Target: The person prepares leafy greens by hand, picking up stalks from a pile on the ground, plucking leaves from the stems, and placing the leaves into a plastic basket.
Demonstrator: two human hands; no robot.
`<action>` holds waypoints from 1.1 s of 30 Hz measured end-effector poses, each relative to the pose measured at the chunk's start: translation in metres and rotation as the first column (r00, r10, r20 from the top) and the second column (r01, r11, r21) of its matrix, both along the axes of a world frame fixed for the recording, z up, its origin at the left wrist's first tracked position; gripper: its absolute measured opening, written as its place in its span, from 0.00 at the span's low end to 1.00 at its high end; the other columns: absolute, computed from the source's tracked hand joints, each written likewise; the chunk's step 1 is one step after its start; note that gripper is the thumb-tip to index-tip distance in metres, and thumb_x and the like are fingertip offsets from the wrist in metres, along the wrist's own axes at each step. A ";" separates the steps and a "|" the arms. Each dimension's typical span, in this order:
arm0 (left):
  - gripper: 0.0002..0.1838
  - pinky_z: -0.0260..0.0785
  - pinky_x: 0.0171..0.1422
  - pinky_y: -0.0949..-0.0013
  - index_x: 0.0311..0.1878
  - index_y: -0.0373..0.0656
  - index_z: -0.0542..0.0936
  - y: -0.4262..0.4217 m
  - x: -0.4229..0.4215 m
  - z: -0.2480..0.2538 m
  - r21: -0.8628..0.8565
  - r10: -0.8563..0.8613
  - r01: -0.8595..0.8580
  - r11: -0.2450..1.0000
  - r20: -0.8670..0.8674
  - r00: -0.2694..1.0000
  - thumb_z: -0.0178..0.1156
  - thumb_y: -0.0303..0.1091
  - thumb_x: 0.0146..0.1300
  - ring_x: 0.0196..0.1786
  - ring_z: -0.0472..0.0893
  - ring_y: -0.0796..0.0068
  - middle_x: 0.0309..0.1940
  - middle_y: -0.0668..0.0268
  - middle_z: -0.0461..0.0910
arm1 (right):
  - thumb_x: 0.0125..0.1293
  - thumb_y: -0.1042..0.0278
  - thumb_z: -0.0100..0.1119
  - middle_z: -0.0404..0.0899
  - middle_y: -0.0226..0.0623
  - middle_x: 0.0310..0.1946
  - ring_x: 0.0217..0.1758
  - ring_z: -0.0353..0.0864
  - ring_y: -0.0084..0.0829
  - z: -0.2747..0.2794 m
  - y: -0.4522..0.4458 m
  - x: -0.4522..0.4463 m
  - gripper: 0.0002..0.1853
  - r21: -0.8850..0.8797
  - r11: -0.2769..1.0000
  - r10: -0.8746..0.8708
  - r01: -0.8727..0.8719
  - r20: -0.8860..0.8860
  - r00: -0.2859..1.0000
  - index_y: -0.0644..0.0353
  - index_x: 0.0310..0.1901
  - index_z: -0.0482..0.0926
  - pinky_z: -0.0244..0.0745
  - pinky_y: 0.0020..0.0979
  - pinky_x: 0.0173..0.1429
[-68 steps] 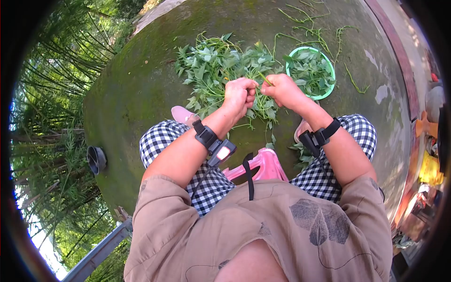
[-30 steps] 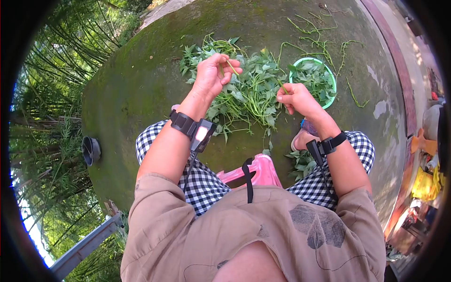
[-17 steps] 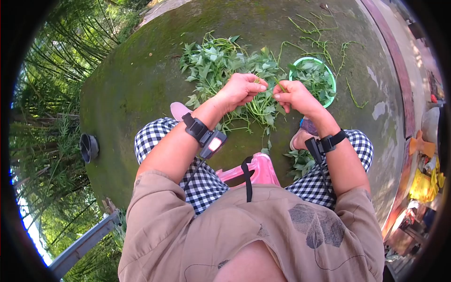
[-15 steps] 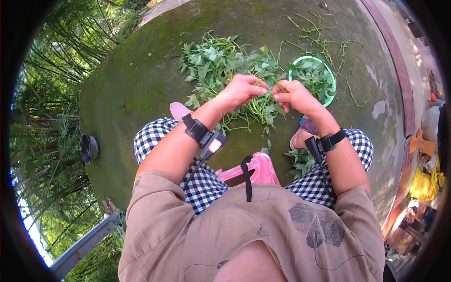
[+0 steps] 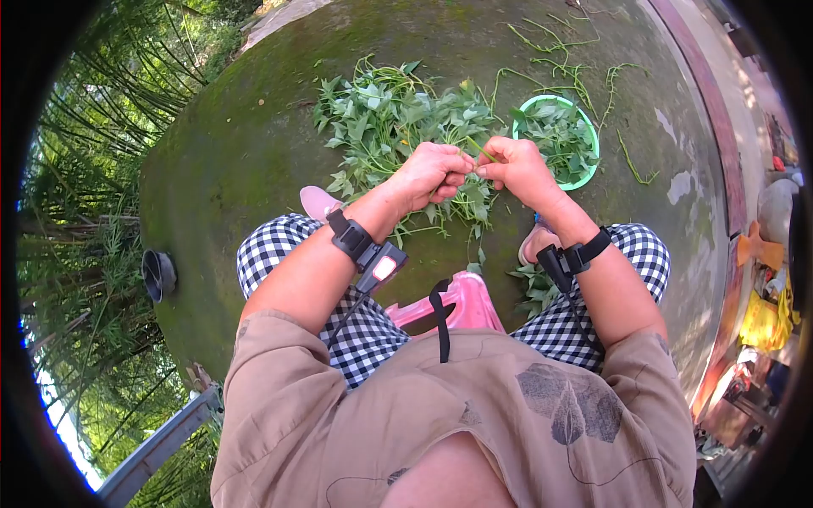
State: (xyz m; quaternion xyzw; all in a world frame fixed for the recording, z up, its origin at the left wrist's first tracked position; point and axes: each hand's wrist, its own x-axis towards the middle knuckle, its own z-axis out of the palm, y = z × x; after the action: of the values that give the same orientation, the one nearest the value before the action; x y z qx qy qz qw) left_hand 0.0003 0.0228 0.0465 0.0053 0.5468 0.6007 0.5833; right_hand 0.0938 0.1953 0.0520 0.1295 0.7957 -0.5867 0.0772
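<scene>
My left hand (image 5: 434,175) is closed in a pinch, its fingertips almost touching those of my right hand (image 5: 515,169). A thin green stem (image 5: 481,151) sticks up from the right hand's pinch; what the left fingers hold is too small to make out. Under and beyond both hands lies a heap of leafy green vines (image 5: 381,118) on the mossy ground. Just right of my right hand is a round basket with a light green rim (image 5: 595,135), holding picked leaves (image 5: 555,140).
Loose bare stems (image 5: 576,76) lie beyond the basket. A pink stool (image 5: 474,300) is between my legs, with some leaves (image 5: 538,286) by my right foot. A dark pot (image 5: 158,275) stands far left. Yellow bags (image 5: 765,322) and clutter line the right edge.
Since the earliest frames my left hand went out over the heap and came back beside the right. Over the last half second both hands have drawn together, the left fingers curling further.
</scene>
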 end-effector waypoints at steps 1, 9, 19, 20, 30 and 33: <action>0.03 0.46 0.16 0.78 0.38 0.39 0.75 0.000 0.000 0.000 0.004 0.006 -0.006 1.000 -0.004 1.000 0.57 0.27 0.63 0.16 0.59 0.86 0.18 0.76 0.63 | 0.54 0.75 0.67 0.75 0.29 0.21 0.22 0.73 0.17 -0.001 -0.001 0.001 0.06 -0.028 1.000 -0.008 0.008 -0.004 1.000 0.63 0.31 0.78 0.68 0.24 0.25; 0.02 0.46 0.16 0.78 0.36 0.38 0.76 -0.002 0.005 -0.012 0.010 -0.001 0.001 1.000 -0.045 0.999 0.56 0.25 0.60 0.16 0.58 0.87 0.17 0.77 0.62 | 0.57 0.75 0.63 0.75 0.27 0.22 0.22 0.74 0.18 0.006 0.004 0.002 0.04 -0.283 0.954 -0.104 0.101 0.005 0.995 0.63 0.30 0.77 0.68 0.22 0.26; 0.03 0.46 0.15 0.78 0.34 0.36 0.76 -0.010 0.006 -0.029 -0.168 -0.129 0.112 0.979 -0.090 0.988 0.56 0.25 0.59 0.15 0.59 0.86 0.16 0.76 0.63 | 0.62 0.69 0.60 0.77 0.25 0.25 0.21 0.76 0.17 0.020 0.064 0.009 0.04 -0.222 0.922 -0.336 0.318 -0.045 0.941 0.58 0.35 0.76 0.58 0.19 0.23; 0.03 0.46 0.14 0.77 0.35 0.36 0.76 -0.010 0.007 -0.036 -0.184 -0.138 0.121 0.975 -0.084 0.987 0.55 0.25 0.59 0.14 0.61 0.85 0.15 0.75 0.64 | 0.63 0.69 0.60 0.77 0.24 0.25 0.21 0.75 0.16 0.023 0.074 0.012 0.03 -0.219 0.906 -0.380 0.362 -0.046 0.924 0.57 0.35 0.77 0.57 0.18 0.22; 0.23 0.56 0.18 0.76 0.65 0.36 0.66 -0.007 0.023 -0.044 -0.114 -0.303 0.340 0.933 0.255 0.918 0.52 0.24 0.67 0.16 0.62 0.82 0.18 0.73 0.64 | 0.61 0.71 0.61 0.80 0.36 0.27 0.15 0.73 0.23 -0.006 0.136 0.036 0.13 0.181 0.652 -0.734 0.736 -0.093 0.673 0.70 0.45 0.80 0.68 0.25 0.21; 0.22 0.60 0.22 0.75 0.67 0.37 0.64 -0.006 0.027 -0.046 0.003 -0.310 0.328 0.945 0.329 0.892 0.50 0.29 0.71 0.18 0.61 0.82 0.19 0.76 0.61 | 0.67 0.69 0.56 0.78 0.33 0.27 0.16 0.73 0.22 0.002 0.126 0.035 0.12 0.065 0.713 -0.700 0.698 0.012 0.714 0.68 0.47 0.79 0.64 0.22 0.20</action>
State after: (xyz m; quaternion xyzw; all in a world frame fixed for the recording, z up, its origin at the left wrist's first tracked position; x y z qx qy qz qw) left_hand 0.0270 0.0169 0.0001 -0.0196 0.4504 0.4746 0.7559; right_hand 0.1291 0.3217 0.0539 0.4333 0.7022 -0.5474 -0.1397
